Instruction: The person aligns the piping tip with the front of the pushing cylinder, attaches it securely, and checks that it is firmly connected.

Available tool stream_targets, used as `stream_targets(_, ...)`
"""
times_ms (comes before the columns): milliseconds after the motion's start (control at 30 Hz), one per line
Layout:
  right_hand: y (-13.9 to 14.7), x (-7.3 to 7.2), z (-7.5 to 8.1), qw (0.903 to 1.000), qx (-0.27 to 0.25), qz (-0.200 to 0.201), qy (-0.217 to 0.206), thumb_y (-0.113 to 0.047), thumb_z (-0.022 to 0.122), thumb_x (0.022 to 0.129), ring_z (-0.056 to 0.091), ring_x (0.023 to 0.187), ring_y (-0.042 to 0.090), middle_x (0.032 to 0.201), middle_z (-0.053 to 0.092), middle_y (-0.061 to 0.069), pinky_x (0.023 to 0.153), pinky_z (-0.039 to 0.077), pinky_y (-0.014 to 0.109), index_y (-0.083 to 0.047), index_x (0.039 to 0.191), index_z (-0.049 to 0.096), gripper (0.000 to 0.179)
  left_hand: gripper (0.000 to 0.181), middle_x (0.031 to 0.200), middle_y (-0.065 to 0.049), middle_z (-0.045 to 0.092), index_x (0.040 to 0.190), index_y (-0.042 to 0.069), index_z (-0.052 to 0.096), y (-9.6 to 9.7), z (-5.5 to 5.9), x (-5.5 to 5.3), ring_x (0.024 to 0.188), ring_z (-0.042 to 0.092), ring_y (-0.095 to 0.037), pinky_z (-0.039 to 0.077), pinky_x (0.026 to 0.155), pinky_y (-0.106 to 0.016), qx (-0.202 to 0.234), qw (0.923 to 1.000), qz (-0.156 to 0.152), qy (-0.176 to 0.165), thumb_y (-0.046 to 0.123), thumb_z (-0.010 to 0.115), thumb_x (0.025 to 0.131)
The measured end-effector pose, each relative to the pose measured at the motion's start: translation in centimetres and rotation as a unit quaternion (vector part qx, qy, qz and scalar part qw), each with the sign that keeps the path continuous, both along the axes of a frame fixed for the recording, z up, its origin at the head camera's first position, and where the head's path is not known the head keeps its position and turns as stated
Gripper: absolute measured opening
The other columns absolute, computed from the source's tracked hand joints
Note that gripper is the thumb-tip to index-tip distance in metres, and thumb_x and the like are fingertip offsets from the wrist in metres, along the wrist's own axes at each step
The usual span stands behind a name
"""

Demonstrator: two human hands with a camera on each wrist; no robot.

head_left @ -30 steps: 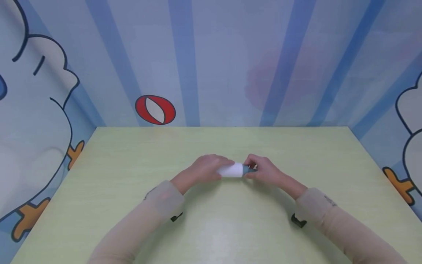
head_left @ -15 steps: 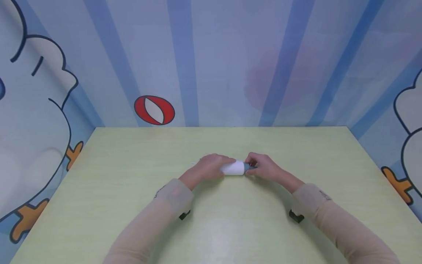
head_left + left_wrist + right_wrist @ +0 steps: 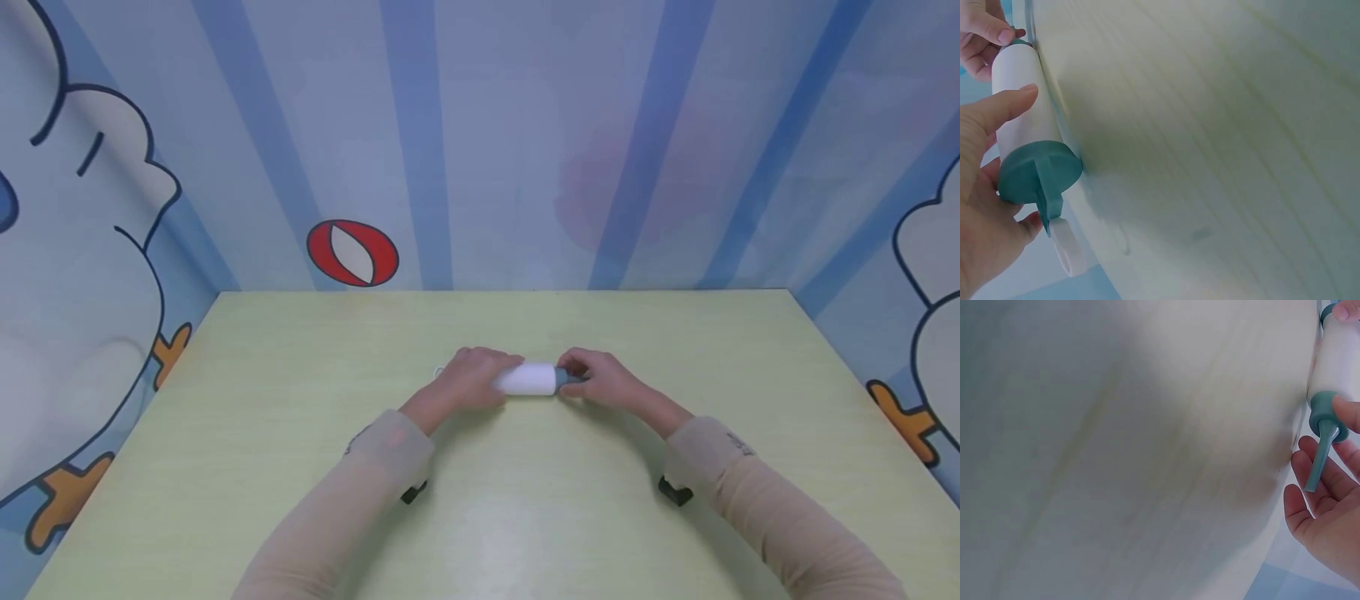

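A white cylinder (image 3: 529, 380) with teal ends lies sideways between my hands, close over the tabletop. My left hand (image 3: 472, 379) grips its white body, thumb on one side and fingers round the other. Below that hand, in the left wrist view, a round teal end cap (image 3: 1038, 165) carries a fin and a small white ring (image 3: 1069, 247). At the other end my right hand (image 3: 606, 380) pinches a narrower teal collar (image 3: 1321, 403) between thumb and finger. A thin teal stem (image 3: 1320, 459) sticks out from the collar, past the loosely bent lower fingers of the right hand.
The pale wooden table (image 3: 480, 517) runs back to a blue striped wall (image 3: 510, 150). Printed on that wall is a red and white ball (image 3: 352, 252). Cartoon side panels (image 3: 75, 333) stand left and right. A dark wrist-worn piece (image 3: 675, 492) shows under each sleeve cuff.
The cylinder has moved slightly right and away from me with both hands on it. In the last half second, my left hand has slid a little left, showing more of the white body.
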State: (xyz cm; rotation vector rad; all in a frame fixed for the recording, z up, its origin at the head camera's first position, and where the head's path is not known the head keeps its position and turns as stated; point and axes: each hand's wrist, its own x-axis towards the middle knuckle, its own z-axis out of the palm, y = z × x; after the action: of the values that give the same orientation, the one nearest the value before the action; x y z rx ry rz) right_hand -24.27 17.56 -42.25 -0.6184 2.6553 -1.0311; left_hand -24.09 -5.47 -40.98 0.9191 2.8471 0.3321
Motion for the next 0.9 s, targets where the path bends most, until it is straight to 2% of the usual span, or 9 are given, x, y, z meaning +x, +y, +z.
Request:
stream_targets(267, 0.2, 0.0, 0.0, 1.0000, 0.000, 0.001, 0.003, -0.014, 0.064, 0.079, 0.055, 0.092, 0.024, 0.099, 0.061, 0.013, 0.080, 0.046, 0.038, -0.003, 0.104, 0.056, 0.029, 0.060, 0.126, -0.003, 0.052, 0.129, 0.018, 0.046, -0.5, 0.0, 0.2, 0.115, 0.047, -0.023, 0.036, 0.090, -0.043, 0.012, 0.9999, -0.001, -0.001, 0.023, 0.069, 0.074)
stream_targets(533, 0.7, 0.0, -0.1, 0.9999, -0.009, -0.003, 0.005, -0.014, 0.064, 0.079, 0.056, 0.094, 0.027, 0.102, 0.060, 0.016, 0.080, 0.046, 0.038, -0.001, 0.107, 0.055, 0.032, 0.067, 0.137, -0.006, 0.040, 0.135, 0.018, 0.038, -1.4, 0.2, 0.4, 0.125, 0.036, -0.024, 0.029, 0.099, -0.045, 0.007, 0.9996, 0.018, -0.018, 0.026, 0.068, 0.076)
stream_targets(900, 1.0, 0.0, -0.2, 0.9998, -0.017, -0.001, 0.009, -0.015, 0.062, 0.081, 0.057, 0.094, 0.028, 0.102, 0.061, 0.016, 0.079, 0.047, 0.037, 0.000, 0.107, 0.055, 0.031, 0.068, 0.142, -0.009, 0.030, 0.135, 0.019, 0.037, -2.0, 0.1, 0.4, 0.129, 0.031, -0.027, 0.027, 0.100, -0.049, 0.014, 0.9995, 0.016, -0.025, 0.027, 0.068, 0.076)
